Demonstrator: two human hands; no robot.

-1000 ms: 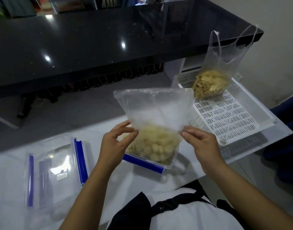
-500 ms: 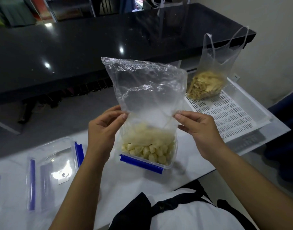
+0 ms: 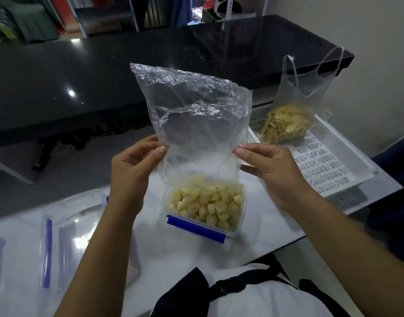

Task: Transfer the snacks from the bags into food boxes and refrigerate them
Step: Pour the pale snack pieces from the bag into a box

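A black counter point(image 3: 105, 88) ran across the back, and nearer the person lay the white worktop point(image 3: 150, 255) that carried everything else. On the worktop's right end sat a white perforated tray point(image 3: 329, 170), with a handled clear bag of yellowish strips point(image 3: 288, 124) resting on its far corner. Above the middle of the worktop an upturned, nearly emptied clear plastic bag point(image 3: 196, 115) was held with its mouth reaching down into an open food box point(image 3: 240, 216) with a blue clip on its near side; pale yellow snack pieces point(image 3: 208, 207) filled the box. A clear lid with blue clips point(image 3: 59, 243) lay well to the left. The left hand point(image 3: 130, 177) pinched the bag's left edge between thumb and fingers point(image 3: 161, 148); the right hand point(image 3: 272, 168) pinched the right edge likewise.
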